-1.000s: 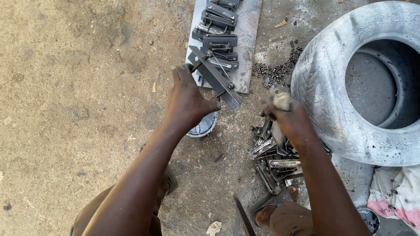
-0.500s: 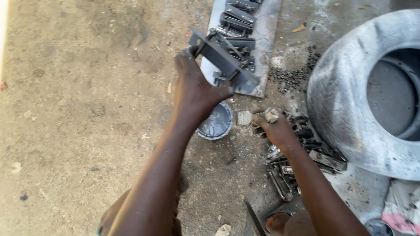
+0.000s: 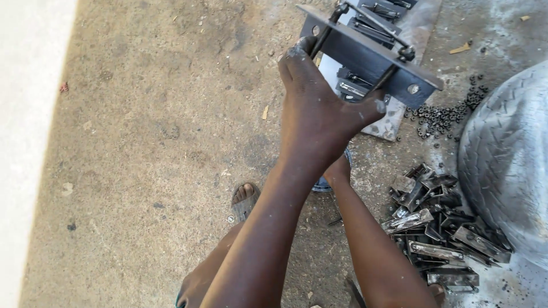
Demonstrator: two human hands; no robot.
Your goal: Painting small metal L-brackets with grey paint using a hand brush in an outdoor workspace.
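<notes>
We raise our left hand [image 3: 317,108] above the ground, fingers clamped on a dark flat metal bracket [image 3: 371,54] with rods. Our right hand is hidden beneath it; grip unclear.

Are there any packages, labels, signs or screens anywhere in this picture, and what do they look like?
None in view: no package, label, sign or screen.
The left hand holds a dark metal bracket with rods across it.
Loose dark metal parts lie in a pile on the dusty ground.
</notes>
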